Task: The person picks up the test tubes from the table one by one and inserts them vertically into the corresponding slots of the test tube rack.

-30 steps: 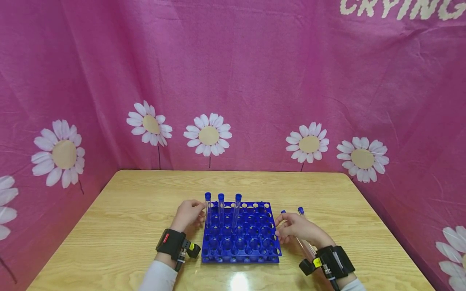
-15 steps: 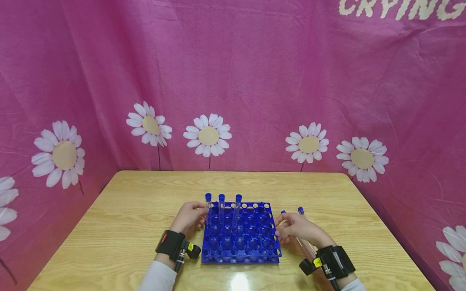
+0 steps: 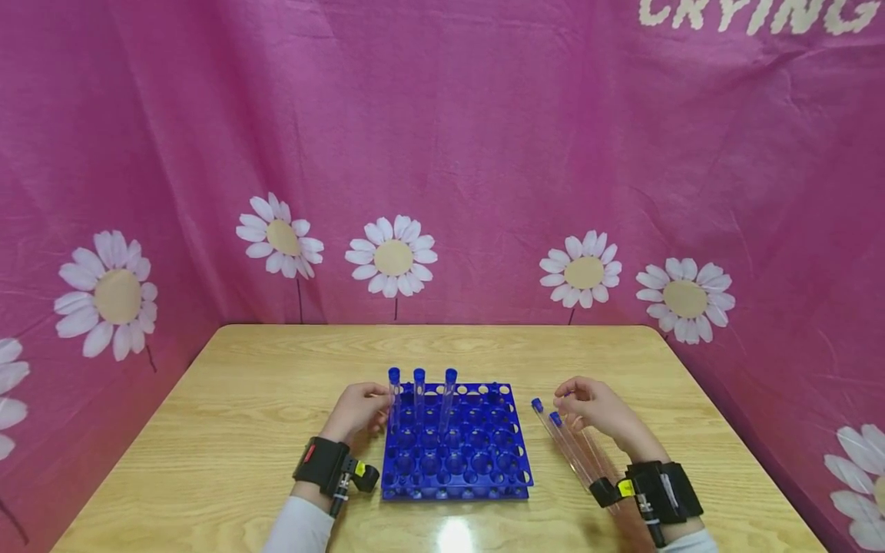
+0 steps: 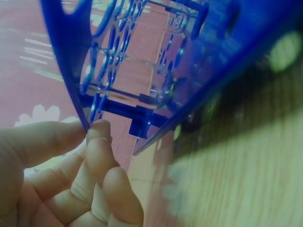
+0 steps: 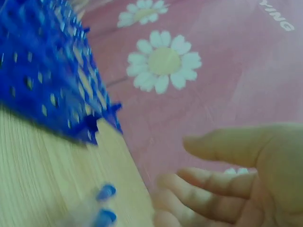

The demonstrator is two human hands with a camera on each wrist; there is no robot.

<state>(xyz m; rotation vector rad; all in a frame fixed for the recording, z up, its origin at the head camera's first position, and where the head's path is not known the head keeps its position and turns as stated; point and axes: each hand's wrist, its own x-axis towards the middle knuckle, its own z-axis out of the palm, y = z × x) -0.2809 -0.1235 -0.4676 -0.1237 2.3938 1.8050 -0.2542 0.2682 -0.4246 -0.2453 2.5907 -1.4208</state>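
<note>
A blue test tube rack (image 3: 482,439) stands on the table, its rows of round holes facing up. Three clear test tubes (image 3: 449,399) with blue caps stand upright toward its back left. My left hand (image 3: 359,408) pinches the rack's left edge; in the left wrist view the thumb and index finger meet on the rack's corner (image 4: 78,101). To the right of the rack, capped test tubes (image 3: 568,445) lie slantwise on the table. Just above them hovers my right hand (image 3: 598,411), partly covering them. In the right wrist view its thumb and fingers are apart, holding nothing.
The wooden table (image 3: 276,361) reaches back to a pink cloth (image 3: 477,153) printed with daisies, which also hangs at both sides. Black straps with small cameras sit on both wrists. Light glares off the table's front.
My right hand has left the rack's right edge and moved right and slightly back, over the lying test tubes, uncovering more of them. The left hand stays at the rack.
</note>
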